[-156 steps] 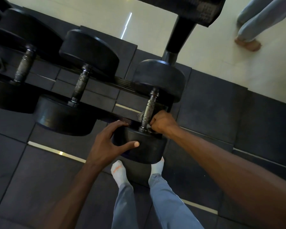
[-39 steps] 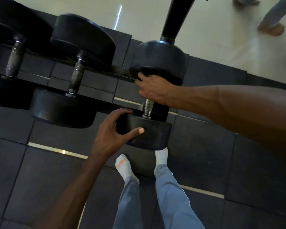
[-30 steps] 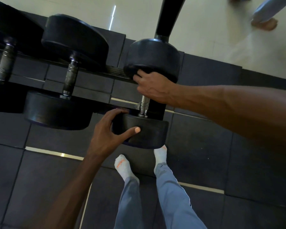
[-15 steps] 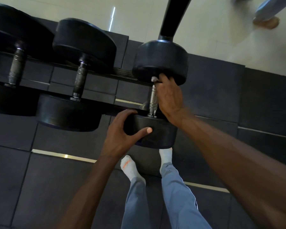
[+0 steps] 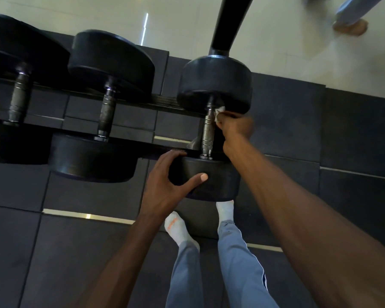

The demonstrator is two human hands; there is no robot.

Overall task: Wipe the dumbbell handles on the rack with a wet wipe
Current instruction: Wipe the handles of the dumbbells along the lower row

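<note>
Head view, looking down along the person's arms. A black rack (image 5: 129, 142) carries three dumbbells side by side, their handles running away from the camera across its two rails.

The right-hand dumbbell (image 5: 216, 83) is the one under attention. Its far head sits against the base of a black post (image 5: 227, 23); its near head lies just above the person's feet. The knurled metal handle (image 5: 207, 132) between the two heads is exposed along most of its length.

The right hand (image 5: 236, 127) is at the right side of that handle, near its far end, fingers curled and pinching a white wet wipe (image 5: 218, 111). Only a small crumpled part of the wipe shows, above the fingers and just beside the handle, under the far head. Whether the wipe is pressed onto the metal cannot be told.

The left hand (image 5: 167, 185) grips the near head of the same dumbbell from the left, thumb laid across its outer face, fingers hooked over its inner edge beside the rail.

The middle dumbbell (image 5: 108, 70) and the left dumbbell (image 5: 18, 94) rest on the rack with no hand on them.

The floor under the rack is dark matting (image 5: 342, 134); beyond it, pale tile (image 5: 98, 14). The person wears grey trousers (image 5: 238, 270) and white socks (image 5: 176, 225). A second person's lower leg and bare foot (image 5: 351, 27) show at the top right, on the tile
</note>
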